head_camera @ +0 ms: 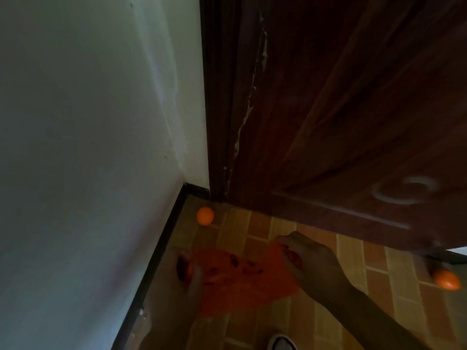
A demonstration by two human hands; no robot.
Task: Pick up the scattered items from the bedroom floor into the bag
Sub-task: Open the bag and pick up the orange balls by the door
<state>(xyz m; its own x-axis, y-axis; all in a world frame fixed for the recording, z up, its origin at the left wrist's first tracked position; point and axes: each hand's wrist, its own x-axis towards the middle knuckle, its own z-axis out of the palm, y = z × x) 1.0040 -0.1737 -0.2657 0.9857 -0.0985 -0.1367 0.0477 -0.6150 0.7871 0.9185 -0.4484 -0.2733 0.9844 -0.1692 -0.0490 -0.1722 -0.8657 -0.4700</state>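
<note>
Orange ball (pixel 205 216) in floor corner mid-frame, another (pixel 446 279) far right by door (pixel 353 109); your right hand (pixel 310 261) pinches orange bag (pixel 242 281), blurred left hand (pixel 188 271) grips its other edge

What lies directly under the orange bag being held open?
Under the orange bag, tiled floor shows around its edges. The bag covers the floor beneath, so nothing there, or inside it, can be confirmed.
</note>
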